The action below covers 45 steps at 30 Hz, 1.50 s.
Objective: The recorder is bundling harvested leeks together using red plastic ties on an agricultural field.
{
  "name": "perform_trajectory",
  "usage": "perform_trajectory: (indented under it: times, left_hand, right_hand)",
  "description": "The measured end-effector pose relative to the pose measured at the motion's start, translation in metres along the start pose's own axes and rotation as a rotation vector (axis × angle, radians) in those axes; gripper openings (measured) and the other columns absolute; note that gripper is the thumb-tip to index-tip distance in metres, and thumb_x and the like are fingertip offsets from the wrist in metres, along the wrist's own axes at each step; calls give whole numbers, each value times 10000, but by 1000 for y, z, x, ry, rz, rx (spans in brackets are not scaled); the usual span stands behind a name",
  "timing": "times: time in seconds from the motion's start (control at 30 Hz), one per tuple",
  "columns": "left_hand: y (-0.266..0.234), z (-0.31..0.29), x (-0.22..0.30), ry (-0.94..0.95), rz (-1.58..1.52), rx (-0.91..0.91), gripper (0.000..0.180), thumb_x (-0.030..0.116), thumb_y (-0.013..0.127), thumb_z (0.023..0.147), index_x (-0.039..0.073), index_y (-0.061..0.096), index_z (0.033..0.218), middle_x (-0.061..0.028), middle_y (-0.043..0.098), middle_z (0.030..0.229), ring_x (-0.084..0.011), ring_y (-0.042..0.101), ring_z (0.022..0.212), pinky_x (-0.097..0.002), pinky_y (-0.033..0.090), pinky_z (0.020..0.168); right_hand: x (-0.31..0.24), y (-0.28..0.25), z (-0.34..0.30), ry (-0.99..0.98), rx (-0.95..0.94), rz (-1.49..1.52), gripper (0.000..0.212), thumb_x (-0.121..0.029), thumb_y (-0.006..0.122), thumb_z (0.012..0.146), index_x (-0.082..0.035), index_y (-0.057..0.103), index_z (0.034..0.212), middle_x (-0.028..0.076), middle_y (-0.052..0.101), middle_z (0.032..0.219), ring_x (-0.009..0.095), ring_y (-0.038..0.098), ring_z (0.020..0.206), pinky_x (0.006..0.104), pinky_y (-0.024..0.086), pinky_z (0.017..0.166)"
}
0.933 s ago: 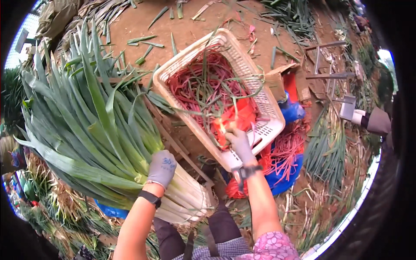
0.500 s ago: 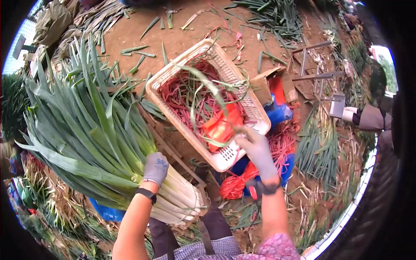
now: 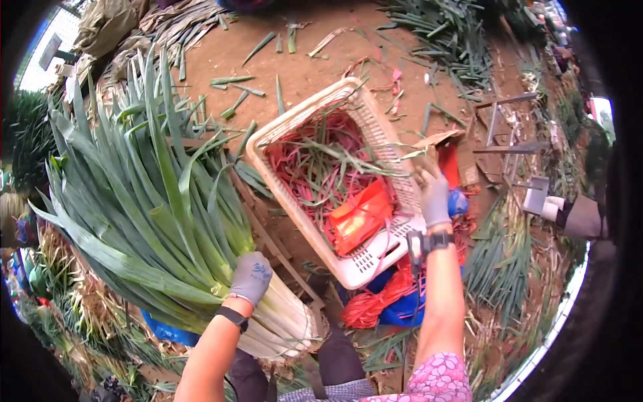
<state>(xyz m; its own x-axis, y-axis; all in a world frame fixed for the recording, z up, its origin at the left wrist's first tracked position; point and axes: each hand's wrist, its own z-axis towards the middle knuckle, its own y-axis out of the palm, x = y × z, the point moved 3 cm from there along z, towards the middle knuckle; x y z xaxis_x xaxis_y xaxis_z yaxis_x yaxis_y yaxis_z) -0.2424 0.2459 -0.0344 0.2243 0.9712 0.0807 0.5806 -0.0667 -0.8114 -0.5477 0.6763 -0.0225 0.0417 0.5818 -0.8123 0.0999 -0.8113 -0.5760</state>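
My left hand (image 3: 251, 278), in a grey glove, is closed round a large bunch of leeks (image 3: 174, 208) at the point where green leaves meet white stalks. The leaves fan out to the upper left, and the white ends point down toward my legs. My right hand (image 3: 434, 195), also gloved, is over the right rim of a cream plastic basket (image 3: 289, 195), its fingers stretched away from me and slightly blurred. I see nothing gripped in it. Inside the basket lie red strips (image 3: 345, 134), thin leaf strands (image 3: 335, 157) and an orange-red plastic packet (image 3: 362, 216).
A bundle of red strips (image 3: 378, 298) lies on blue plastic below the basket. Right of the basket are a cardboard box (image 3: 469, 164) and a metal frame (image 3: 512, 147). More leeks (image 3: 499, 268) lie at the right, beside another person's leg (image 3: 579, 216).
My right hand has moved right and away from me, from the basket's near end to its right rim. The leaf strand it held now appears to lie across the basket. My left hand keeps its grip.
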Motion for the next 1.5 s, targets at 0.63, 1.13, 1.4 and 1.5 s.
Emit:
perform_trajectory:
  times: [0.63,1.13,1.4,1.5]
  left_hand:
    - [14,-3,-7,55,88,140,195,158,628,888,160,823,903,-70,751,878,-265,717,875,-421,514,710]
    - [-1,-4,5,26,42,71,140,158,645,887,156,783,913,-72,716,911,-266,710,902,-409,532,729]
    - [-8,-9,-8,5,36,85,120,146,658,870,157,776,890,-75,716,899,-267,717,871,-412,542,708]
    - [-7,-14,-13,18,63,86,119,135,665,844,158,780,864,-72,714,859,-259,718,859,-402,541,690]
  right_hand:
    - [-517,-401,59,-814,847,-1269,484,96,493,938,-14,641,1385,124,556,1520,259,544,1401,339,436,1204]
    - [-157,245,-104,-97,-199,6,361,-11,649,875,-27,705,1232,215,589,1394,393,543,1345,443,427,1163]
    - [-60,203,-192,73,-57,-223,462,-105,668,850,-12,645,1301,273,532,1465,445,518,1360,493,413,1174]
    - [-74,220,-145,-118,-108,-391,570,-137,711,830,-54,589,1380,224,466,1543,451,417,1439,563,354,1193]
